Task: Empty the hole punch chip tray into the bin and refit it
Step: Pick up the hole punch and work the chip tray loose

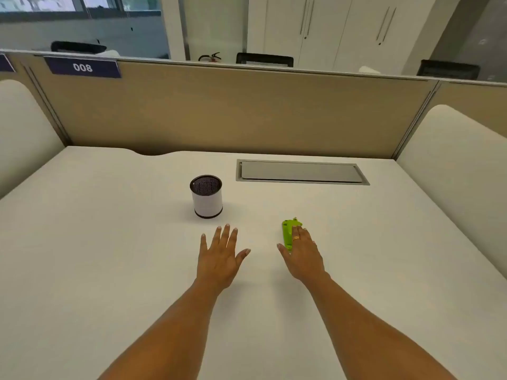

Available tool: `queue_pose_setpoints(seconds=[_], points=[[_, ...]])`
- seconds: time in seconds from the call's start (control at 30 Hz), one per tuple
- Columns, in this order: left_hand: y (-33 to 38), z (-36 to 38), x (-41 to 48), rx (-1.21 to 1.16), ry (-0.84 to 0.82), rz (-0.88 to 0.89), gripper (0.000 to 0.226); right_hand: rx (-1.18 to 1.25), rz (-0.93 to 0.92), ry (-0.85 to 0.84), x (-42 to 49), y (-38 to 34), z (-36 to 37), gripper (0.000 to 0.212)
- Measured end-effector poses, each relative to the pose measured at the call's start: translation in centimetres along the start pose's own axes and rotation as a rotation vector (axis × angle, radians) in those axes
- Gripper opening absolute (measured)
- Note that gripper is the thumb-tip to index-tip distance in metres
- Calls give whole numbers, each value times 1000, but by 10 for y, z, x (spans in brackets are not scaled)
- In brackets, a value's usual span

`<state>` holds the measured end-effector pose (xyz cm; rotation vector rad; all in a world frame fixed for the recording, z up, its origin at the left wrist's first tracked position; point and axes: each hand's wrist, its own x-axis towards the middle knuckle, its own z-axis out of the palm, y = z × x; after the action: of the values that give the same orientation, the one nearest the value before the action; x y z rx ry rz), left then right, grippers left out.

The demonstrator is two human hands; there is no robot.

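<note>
A small green hole punch (287,232) lies on the white desk (109,242), right of centre. My right hand (301,255) rests over its near right side, fingers spread across it, thumb beside its near end; most of the punch is hidden under the fingers, and a closed grip does not show. My left hand (220,255) lies flat on the desk with fingers apart, holding nothing, a short way left of the punch. A little bin (206,197), a white cylinder with a dark mesh inside and dark rims, stands upright beyond my left hand. The chip tray cannot be told apart.
A grey cable flap (300,172) is set flush into the desk at the back right. A tan partition (233,111) closes the far edge. Cream rounded side panels (461,165) stand at both desk sides.
</note>
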<state>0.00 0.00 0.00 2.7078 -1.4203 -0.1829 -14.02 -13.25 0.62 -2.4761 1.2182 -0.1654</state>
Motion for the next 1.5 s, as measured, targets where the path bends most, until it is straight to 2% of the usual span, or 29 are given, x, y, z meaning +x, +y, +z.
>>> queue_pose_setpoints(seconds=[0.2,0.27,0.33,0.37,0.53,0.73,1.07,1.33,1.5], points=[[2,14,12,14,-26,34,130,20,71,-75,22,6,0,64],[5,19,20,-27,-51,28,116,26,84,-79,30,8,0,64],[7,24,24,-27,-91,33,83,47,101,-80,35,12,1,64],[8,26,27,-36,-111,29,76,69,115,-81,38,13,3,64],[10,37,35,-54,-166,21,68,122,192,-63,49,14,11,58],[9,47,38,-69,-200,9,66,153,266,16,58,13,18,50],[10,48,37,-113,-207,-5,65,209,390,93,64,6,19,49],[15,45,38,-161,-230,-38,63,357,536,-64,74,10,12,62],[20,38,40,-248,-272,-69,60,543,556,-95,67,6,13,53]])
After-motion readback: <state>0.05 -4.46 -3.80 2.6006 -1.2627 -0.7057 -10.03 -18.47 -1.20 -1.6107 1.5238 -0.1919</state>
